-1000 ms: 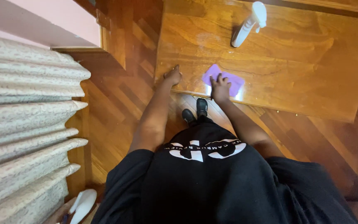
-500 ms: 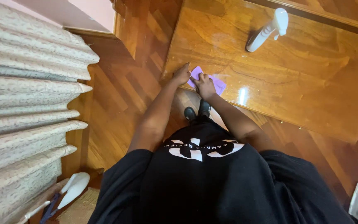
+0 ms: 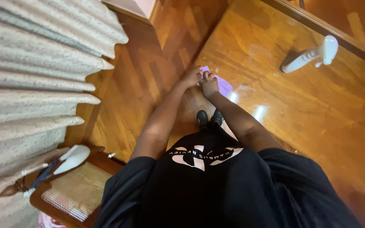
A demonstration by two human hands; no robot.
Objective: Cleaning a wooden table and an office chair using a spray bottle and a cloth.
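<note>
Item: purple cloth (image 3: 222, 85), lying flat on the glossy wooden surface (image 3: 300, 109), near its left edge, just above the middle of the frame. Part of it was covered by the hands.

Left hand (image 3: 191, 77): fingers bent down onto the near corner of the purple cloth, at the rim of the surface; it pressed or pinched the fabric, and which of the two could not be told.

Right hand (image 3: 209, 85): just beside the left hand, touching it, fingers curled on the same purple cloth; whether it gripped or only pressed could not be told.

Spray bottle (image 3: 311, 55): white, lying on its side on the surface in the upper right of the frame, well apart from the hands.

Curtain (image 3: 34, 80): pale, folded in deep pleats, filling the left of the frame.

Floor (image 3: 148, 67): wooden parquet, between the curtain and the surface.

Stool (image 3: 74, 190): cane-seated with a wooden frame, lower left of the frame, a white slipper-like object (image 3: 73, 155) at its edge.

Black shoes (image 3: 209, 118): below the hands, centre of the frame.
</note>
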